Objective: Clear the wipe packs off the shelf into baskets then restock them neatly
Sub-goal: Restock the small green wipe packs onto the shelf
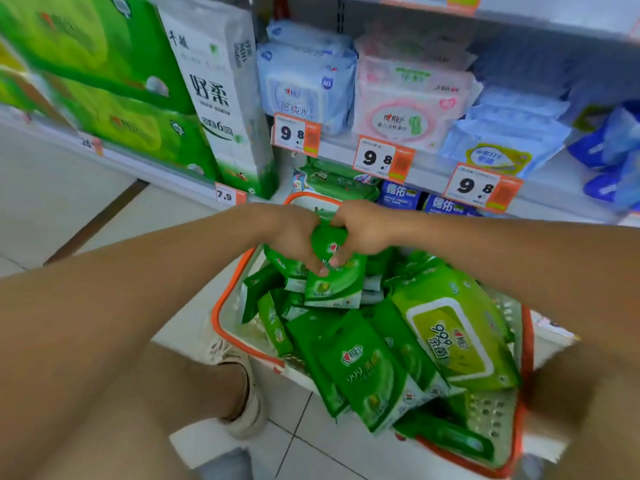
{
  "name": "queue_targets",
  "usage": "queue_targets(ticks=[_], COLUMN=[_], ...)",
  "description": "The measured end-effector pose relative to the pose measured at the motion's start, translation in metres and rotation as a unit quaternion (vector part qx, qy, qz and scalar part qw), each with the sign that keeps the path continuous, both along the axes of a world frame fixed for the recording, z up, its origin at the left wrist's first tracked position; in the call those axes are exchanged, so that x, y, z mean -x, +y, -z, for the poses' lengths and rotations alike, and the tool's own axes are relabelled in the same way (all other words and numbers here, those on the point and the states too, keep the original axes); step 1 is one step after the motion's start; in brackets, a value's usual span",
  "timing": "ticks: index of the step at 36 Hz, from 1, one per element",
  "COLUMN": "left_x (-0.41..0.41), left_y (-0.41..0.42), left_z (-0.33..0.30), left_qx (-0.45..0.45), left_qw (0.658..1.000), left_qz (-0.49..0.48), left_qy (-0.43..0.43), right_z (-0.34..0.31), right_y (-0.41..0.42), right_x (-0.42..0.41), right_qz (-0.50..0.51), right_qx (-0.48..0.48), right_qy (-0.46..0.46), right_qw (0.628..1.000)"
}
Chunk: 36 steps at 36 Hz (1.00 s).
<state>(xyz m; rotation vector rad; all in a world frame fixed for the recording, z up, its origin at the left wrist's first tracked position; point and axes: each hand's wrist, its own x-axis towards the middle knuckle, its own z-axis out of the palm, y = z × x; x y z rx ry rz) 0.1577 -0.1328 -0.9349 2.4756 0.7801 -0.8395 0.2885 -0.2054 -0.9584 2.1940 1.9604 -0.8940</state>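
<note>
While both hands meet over the far end of the basket, the fingers (313, 261) of the left hand (297, 233) and those of the right hand (363, 230) are curled round the same small bunch of green wipe packs (334, 275), pinching it at its top edge from either side, thumbs nearly touching in the middle. The bunch hangs straight below the fingers, long axis roughly vertical, bottom edges just above or touching the loose packs underneath; cannot tell which. Neither hand is nearer, grip looks shared. Packs look like thin soft foil sachets, bright green with a yellow-green label patch and white lower strip, slightly crumpled where squeezed, so likely to slide against each other if the pinch loosens. Outward: the orange-rimmed basket (221, 323) sits on the tiled floor (311, 445), heaped with more small green packs (363, 368) lying at all angles and one large lidded green pack (450, 334) tilted at the right side. Just beyond the hands the lower shelf (426, 174) shows a few green packs (339, 183) and blue packs (401, 197). Judging by this, either stage is possible; the shelf lies up and forward of the fingers. Shoe (242, 393) beside the basket at left.
</note>
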Motion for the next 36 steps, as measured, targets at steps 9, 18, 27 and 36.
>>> queue_targets(ticks=[9, 18, 27, 36], left_x=[0.015, 0.041, 0.045, 0.028], left_y=[0.013, 0.003, -0.006, -0.037], left_z=[-0.004, 0.005, 0.01, -0.009], left_qx=[0.166, 0.179, 0.269, 0.373], left_qw=[0.959, 0.96, 0.887, 0.848], left_qz=[-0.18, -0.207, -0.342, -0.278], left_qy=[-0.144, -0.06, -0.155, -0.253], right_z=[-0.025, 0.041, -0.021, -0.033], right_y=[-0.039, -0.099, -0.073, -0.065], right_x=[-0.009, 0.048, -0.013, -0.019], right_qz=[0.428, -0.02, 0.129, 0.3], right_qx=[-0.059, 0.023, 0.003, -0.205], right_qy=[0.386, 0.031, 0.297, 0.288], right_qw=[0.815, 0.999, 0.946, 0.886])
